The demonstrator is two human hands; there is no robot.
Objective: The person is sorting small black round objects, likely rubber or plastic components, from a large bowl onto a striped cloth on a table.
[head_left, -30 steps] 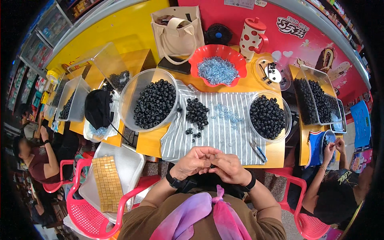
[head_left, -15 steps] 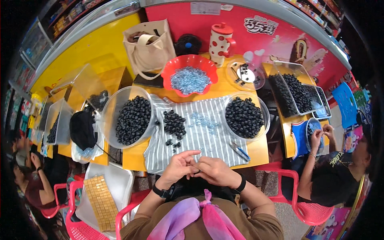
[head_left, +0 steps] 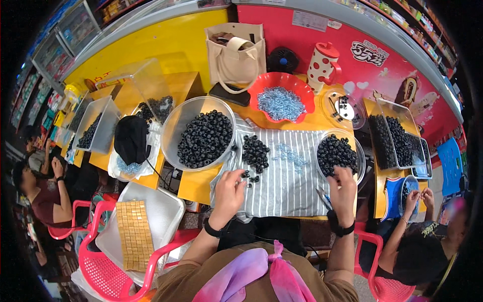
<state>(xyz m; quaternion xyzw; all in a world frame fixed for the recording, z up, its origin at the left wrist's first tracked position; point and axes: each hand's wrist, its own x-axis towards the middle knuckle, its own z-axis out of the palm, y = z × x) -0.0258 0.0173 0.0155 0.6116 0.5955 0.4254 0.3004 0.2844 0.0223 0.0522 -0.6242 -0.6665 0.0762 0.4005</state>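
My left hand reaches to the near edge of a small heap of black ring-like parts. Its thumb and fingertips close around a loose black part there. Over the near rim of the right clear bowl, my right hand has its fingers apart, and I see nothing held in them. Black parts fill that bowl. Pliers with blue handles lie beside my right hand, partly hidden by it. Thin clear-blue pieces are scattered on the grey striped cloth between the hands.
A larger clear bowl of black parts stands left. Behind the cloth are a red scalloped dish, a dotted tumbler and a beige tote bag. Pink chairs flank me. Another person works at the right table.
My hands were together at the table's front edge around a small dark thing. They have parted: left to the small heap, right to the right bowl. The view has turned left.
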